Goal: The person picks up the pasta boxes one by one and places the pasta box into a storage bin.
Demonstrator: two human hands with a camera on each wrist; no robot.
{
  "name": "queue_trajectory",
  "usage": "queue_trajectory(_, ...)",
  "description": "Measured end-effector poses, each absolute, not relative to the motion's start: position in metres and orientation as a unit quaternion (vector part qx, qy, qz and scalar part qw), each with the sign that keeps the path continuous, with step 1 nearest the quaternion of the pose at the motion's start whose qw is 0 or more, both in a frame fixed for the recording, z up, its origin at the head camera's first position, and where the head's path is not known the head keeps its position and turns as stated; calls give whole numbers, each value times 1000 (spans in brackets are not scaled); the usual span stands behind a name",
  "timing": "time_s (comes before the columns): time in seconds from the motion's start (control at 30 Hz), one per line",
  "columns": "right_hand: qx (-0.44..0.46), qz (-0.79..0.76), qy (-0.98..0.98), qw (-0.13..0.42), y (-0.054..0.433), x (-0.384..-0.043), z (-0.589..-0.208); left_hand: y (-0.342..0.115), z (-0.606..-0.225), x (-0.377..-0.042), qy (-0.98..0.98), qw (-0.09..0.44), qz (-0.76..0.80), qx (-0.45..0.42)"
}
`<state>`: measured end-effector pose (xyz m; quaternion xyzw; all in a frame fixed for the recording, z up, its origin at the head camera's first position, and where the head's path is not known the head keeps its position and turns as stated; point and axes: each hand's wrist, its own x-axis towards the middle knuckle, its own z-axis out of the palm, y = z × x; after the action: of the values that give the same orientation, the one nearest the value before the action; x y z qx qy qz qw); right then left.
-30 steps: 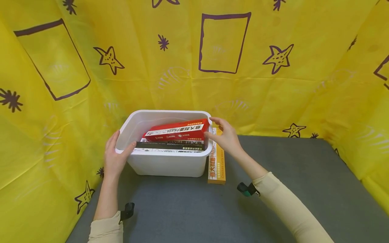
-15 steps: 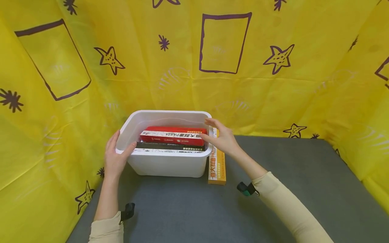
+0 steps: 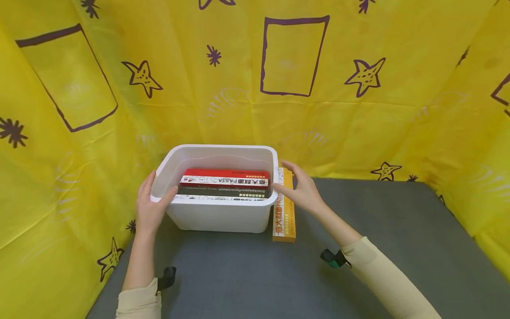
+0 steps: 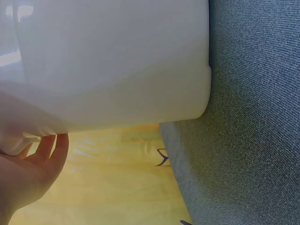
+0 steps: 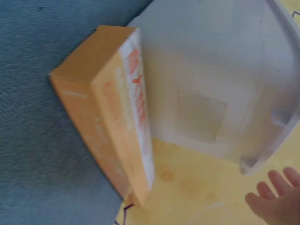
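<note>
My left hand grips the left rim of a white plastic bin, thumb over the edge and fingers along the outside. The left wrist view shows those fingers against the bin's wall. Inside lie a red pasta box and, nearer the front, a black pasta box with a white strip. Just right of the bin, my right hand holds nothing, its fingers spread loosely beside the rim. Below it, a yellow pasta box lies lengthwise along the bin's right side.
The bin stands on a dark grey tabletop. A yellow cloth with drawn stars and frames hangs behind it and along both sides.
The red box has settled from a tilt to lying level in the bin beside the black box. My right hand has let it go and moved right, out past the rim. The left hand has stayed.
</note>
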<state>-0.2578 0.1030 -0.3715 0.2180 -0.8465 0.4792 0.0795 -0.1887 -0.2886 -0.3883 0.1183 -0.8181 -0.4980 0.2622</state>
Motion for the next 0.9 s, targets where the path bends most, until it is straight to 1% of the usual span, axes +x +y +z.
queue_trajectory(0.33,195,516,-832,59,122,-248,-389,-290,-389,-188,-817,271,-495,117)
queue_trajectory(0.63,160,509,-845,31,133,-240,-418,-289,-389,-188,-813,277,-500,111)
queue_trajectory(0.9,105,540,-835,-20,136,-235,-441,-288,-388,-189,-811,277,-504,110)
